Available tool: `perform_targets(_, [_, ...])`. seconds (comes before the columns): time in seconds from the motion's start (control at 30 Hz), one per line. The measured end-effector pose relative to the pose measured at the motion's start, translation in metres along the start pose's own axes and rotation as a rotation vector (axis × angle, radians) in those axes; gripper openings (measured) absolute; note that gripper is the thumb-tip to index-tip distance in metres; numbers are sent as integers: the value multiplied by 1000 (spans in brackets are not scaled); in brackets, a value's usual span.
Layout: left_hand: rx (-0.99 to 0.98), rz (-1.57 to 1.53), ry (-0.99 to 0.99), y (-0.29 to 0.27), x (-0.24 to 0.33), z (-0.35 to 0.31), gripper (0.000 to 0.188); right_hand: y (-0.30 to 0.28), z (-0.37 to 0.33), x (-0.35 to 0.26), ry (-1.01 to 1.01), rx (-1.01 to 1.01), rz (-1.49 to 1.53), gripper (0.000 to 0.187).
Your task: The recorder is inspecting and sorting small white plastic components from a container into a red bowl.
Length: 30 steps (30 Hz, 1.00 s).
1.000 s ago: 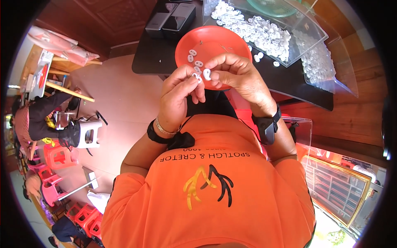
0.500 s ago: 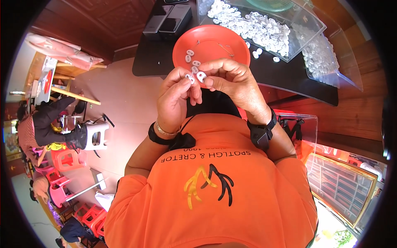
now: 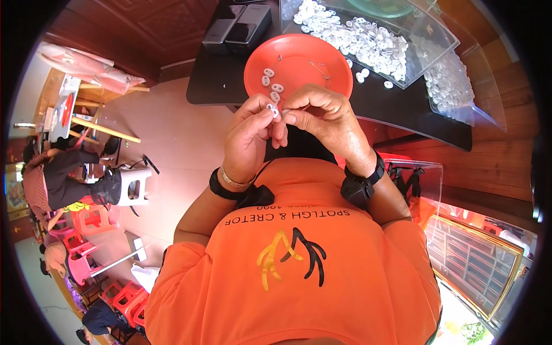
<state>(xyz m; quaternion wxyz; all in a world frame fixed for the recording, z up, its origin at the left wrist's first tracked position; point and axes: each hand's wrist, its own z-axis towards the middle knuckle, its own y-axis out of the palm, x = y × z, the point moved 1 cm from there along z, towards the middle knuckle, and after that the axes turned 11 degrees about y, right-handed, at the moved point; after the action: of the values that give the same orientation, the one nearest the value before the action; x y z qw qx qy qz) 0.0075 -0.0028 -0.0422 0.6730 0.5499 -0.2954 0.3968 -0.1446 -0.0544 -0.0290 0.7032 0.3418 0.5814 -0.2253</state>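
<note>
Between thumb and fingers, my left hand [image 3: 248, 129] pinches a small white oval piece with two holes [image 3: 272, 110]. Close against it, my right hand [image 3: 330, 123] is closed in a pinch on a second white piece [image 3: 285, 114], mostly hidden by the fingertips. Both hands are raised over the near rim of a red plate [image 3: 299, 49]. On that plate lie several white two-holed pieces [image 3: 268, 72] and some thin metal bits [image 3: 319, 69].
A black table [image 3: 391, 106] bears the plate. At its right stands a clear bin [image 3: 445, 49] heaped with white pieces, beside a transparent pack [image 3: 451, 86] of more. Two grey devices [image 3: 248, 26] lie at the back left. Another person [image 3: 63, 178] sits farther left.
The white piece in my right fingers has turned and now shows little of its face. My hands have stayed close together, while the whole view has shifted slightly.
</note>
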Motion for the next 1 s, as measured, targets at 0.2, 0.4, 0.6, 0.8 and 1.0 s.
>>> perform_targets(0.2, [26,268,-97,-3,3,-1,16,-11,1,1,210,199,5,12])
perform_targets(0.4, [54,401,-96,1,5,0,21,-12,3,-3,291,224,72,14])
perform_targets(0.6, [49,421,-91,3,8,-1,21,-9,2,-2,260,215,92,11])
perform_targets(0.8, [56,400,-100,4,7,-4,21,-7,-1,1,212,211,47,10])
perform_targets(1.0, [39,444,-89,2,6,-2,20,-6,0,1,182,232,24,10])
